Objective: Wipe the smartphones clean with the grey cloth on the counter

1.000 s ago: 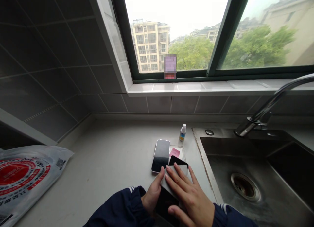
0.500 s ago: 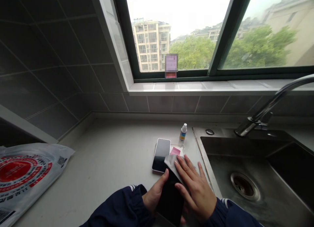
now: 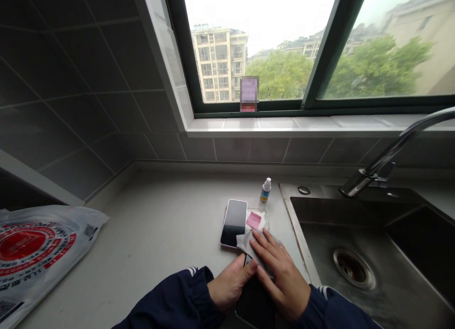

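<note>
A black phone (image 3: pixel 254 300) is gripped along its upper left side by my left hand (image 3: pixel 232 280), with the thumb lying over its screen. Over the phone's upper end lies a light grey wiping cloth (image 3: pixel 245 241). My right hand (image 3: pixel 280 272) is on that cloth, fingers close together, pressing it against the phone; its palm hides much of the cloth. Just beyond, a second phone (image 3: pixel 234 223) with a pale edge lies flat on the counter. Beside it is a clear phone case (image 3: pixel 263 215) with a pink piece of paper (image 3: pixel 253 220) on it.
A small white spray bottle (image 3: pixel 265 190) stands upright behind the case. The steel sink (image 3: pixel 320 234) with its faucet (image 3: pixel 373 170) is on the right. A printed plastic bag (image 3: pixel 46 253) lies at the left of the white counter (image 3: pixel 159 229). A tiled wall and window are behind.
My left thumb has moved right, onto the phone's screen near the cloth. The phone has shifted slightly right. My right hand and the cloth have come slightly nearer, uncovering more of the pink paper.
</note>
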### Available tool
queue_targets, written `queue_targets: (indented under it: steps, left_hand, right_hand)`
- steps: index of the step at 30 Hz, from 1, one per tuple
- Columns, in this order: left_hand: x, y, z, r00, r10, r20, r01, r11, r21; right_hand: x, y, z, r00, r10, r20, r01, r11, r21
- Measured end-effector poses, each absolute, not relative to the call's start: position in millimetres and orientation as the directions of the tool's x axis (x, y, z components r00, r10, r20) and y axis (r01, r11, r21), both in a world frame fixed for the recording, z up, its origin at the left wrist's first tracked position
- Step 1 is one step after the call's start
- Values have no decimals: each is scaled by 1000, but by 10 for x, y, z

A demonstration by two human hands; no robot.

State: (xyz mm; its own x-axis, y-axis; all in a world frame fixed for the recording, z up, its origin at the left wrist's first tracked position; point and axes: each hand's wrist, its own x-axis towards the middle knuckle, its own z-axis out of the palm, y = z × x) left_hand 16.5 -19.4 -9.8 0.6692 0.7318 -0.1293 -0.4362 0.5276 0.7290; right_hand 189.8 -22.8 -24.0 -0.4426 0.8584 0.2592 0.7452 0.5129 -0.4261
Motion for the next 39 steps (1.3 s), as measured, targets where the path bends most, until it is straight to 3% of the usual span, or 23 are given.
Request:
queue_targets:
  steps: [7, 17, 20, 24, 28, 31, 34, 39]
  left_hand:
    - [146, -191, -57, 672, 730, -120, -440, 525, 728]
    - [132, -203, -143, 710, 690, -140, -415, 571, 709]
    - [125, -205, -156, 686, 712, -150, -429, 563, 707]
    - [109, -203, -134, 589, 779, -216, -497, 560, 663]
    - [119, -173, -72, 633, 705, -320, -547, 699, 460]
    - [130, -129, -47, 656, 694, -297, -613, 720, 326]
    - [126, -93, -45, 579, 773, -260, -695, 635, 337]
    - [119, -86, 22, 571, 791, -218, -710, 610, 351]
  right_hand:
    - [1953, -185, -237, -372, 872, 317, 746, 484, -457]
    - [1958, -178, -121, -242, 905, 349, 621, 421, -661]
    - [1962, -180, -150, -265, 889, 374, 632, 453, -629]
    - [1948, -193, -156, -389, 835, 388, 680, 545, -491]
    - [1909, -251, -34, -512, 785, 348, 652, 619, -439]
    - [1864, -306, 74, -573, 730, 371, 583, 682, -441]
    - [1823, -351, 137, -628, 680, 378, 528, 729, -435]
    - [1807, -389, 185, -684, 603, 410, 454, 793, -407]
